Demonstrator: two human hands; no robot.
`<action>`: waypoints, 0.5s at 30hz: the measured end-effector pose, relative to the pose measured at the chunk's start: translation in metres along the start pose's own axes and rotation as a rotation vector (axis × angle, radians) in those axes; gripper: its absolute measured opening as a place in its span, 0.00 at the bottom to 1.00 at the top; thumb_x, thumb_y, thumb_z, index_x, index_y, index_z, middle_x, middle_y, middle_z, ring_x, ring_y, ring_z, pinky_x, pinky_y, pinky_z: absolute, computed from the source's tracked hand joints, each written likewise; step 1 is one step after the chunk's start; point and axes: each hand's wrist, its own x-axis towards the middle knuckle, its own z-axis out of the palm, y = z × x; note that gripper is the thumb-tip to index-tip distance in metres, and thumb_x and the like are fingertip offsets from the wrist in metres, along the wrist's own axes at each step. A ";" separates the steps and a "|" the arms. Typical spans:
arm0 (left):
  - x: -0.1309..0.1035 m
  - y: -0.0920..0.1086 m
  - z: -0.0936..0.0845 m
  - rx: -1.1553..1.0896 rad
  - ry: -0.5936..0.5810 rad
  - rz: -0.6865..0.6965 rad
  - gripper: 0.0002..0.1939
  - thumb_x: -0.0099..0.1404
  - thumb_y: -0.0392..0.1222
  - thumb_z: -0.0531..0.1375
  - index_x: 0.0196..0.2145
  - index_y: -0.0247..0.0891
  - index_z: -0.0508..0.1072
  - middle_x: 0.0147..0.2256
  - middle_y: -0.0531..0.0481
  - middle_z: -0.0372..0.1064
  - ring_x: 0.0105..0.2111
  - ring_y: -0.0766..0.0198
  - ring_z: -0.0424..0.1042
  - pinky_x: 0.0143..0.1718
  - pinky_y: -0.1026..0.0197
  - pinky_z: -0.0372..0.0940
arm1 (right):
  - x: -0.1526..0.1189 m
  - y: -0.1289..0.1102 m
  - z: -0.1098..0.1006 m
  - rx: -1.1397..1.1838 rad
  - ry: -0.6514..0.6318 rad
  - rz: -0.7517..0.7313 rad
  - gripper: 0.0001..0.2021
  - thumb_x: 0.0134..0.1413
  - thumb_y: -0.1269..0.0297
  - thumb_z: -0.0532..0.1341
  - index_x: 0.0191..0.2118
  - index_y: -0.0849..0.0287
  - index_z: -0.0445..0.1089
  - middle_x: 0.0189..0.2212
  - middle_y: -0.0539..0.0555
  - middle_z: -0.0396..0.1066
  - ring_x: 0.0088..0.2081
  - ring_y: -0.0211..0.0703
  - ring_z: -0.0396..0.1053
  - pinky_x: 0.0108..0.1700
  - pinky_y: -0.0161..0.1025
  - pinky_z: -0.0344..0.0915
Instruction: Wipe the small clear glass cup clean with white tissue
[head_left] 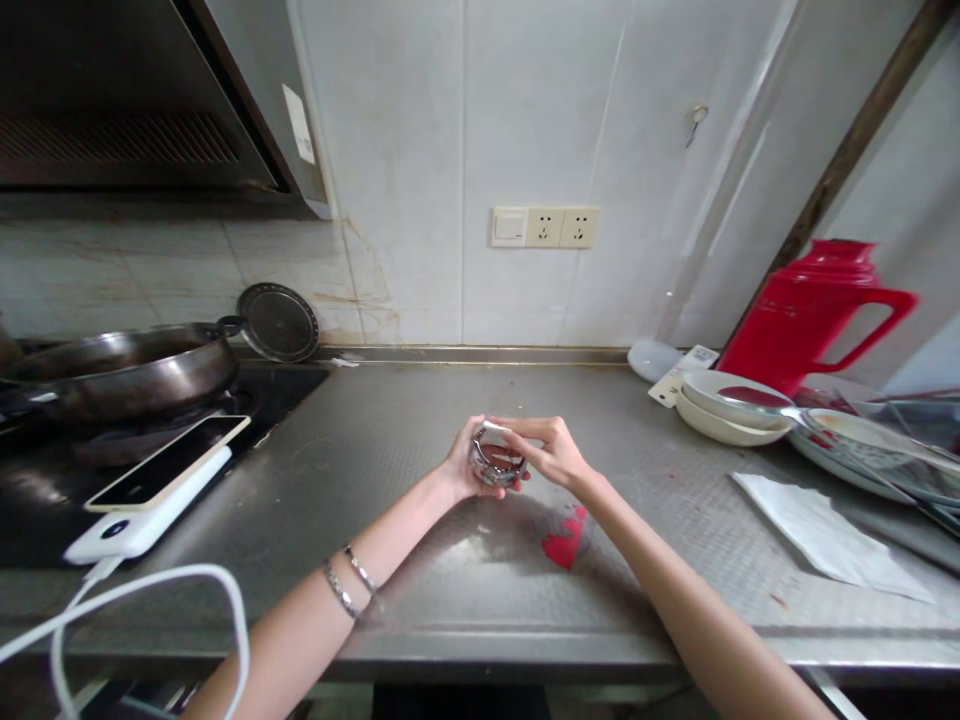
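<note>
A small round glass dish (pixel 496 472) with a reddish-brown inside is held over the middle of the metal counter. My left hand (pixel 466 462) wraps round it from the left and below, fingertips showing under its right side. My right hand (pixel 553 450) reaches in from the right, fingers closed on a small white piece (pixel 495 430) at the dish's back rim; it could be a tissue or a wipe, too small to tell. Two bracelets circle my left forearm.
A steel pan (pixel 142 375) sits on the black stove at left, beside a phone (pixel 172 465) and a white power bank (pixel 150 510) with a cable. Right: stacked bowls (pixel 731 425), plates, a red thermos (pixel 802 315) and a white napkin (pixel 829 530). A red patch (pixel 566 540) marks the counter.
</note>
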 end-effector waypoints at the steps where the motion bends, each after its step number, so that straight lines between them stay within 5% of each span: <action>1: 0.000 0.000 0.000 0.047 0.001 0.009 0.33 0.62 0.61 0.44 0.36 0.25 0.73 0.27 0.29 0.73 0.21 0.46 0.73 0.14 0.58 0.60 | 0.000 0.001 0.000 -0.005 0.004 0.013 0.13 0.60 0.60 0.55 0.44 0.54 0.76 0.45 0.55 0.74 0.44 0.49 0.74 0.46 0.41 0.71; 15: 0.000 0.005 -0.004 0.023 -0.030 0.087 0.36 0.62 0.64 0.41 0.35 0.25 0.71 0.28 0.31 0.73 0.23 0.48 0.73 0.16 0.59 0.61 | -0.002 0.004 -0.003 -0.084 0.104 -0.032 0.13 0.61 0.61 0.54 0.41 0.55 0.77 0.44 0.55 0.75 0.45 0.47 0.74 0.47 0.41 0.71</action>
